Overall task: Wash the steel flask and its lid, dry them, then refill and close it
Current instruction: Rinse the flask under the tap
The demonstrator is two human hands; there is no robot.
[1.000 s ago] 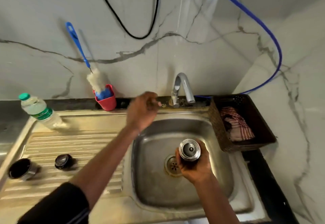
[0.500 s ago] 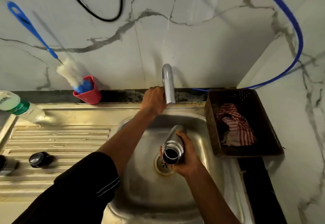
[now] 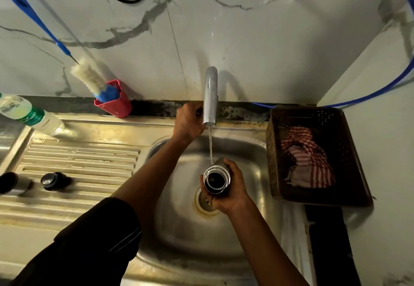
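Leaning over the sink (image 3: 246, 229), I curl my left hand (image 3: 189, 122) round the base of the tap (image 3: 210, 92) — my right hand (image 3: 230, 192) grips the flask (image 3: 215, 179) below the spout, long axis tipped away, mouth toward me. The water (image 3: 210, 146) strikes its side just past the rim — I'd tilt the mouth under.

One steel flask (image 3: 216, 179) at centre. Two hands: left hand (image 3: 189, 122), right hand (image 3: 226, 193). One tap (image 3: 210, 97) at twelve o'clock. At nine o'clock: one black stopper (image 3: 52, 180), one steel cup (image 3: 13, 183), one plastic bottle (image 3: 29, 115). At ten o'clock: one brush (image 3: 89, 77), one red holder (image 3: 115, 106). At three o'clock: one basket (image 3: 274, 151), one cloth (image 3: 311, 164).
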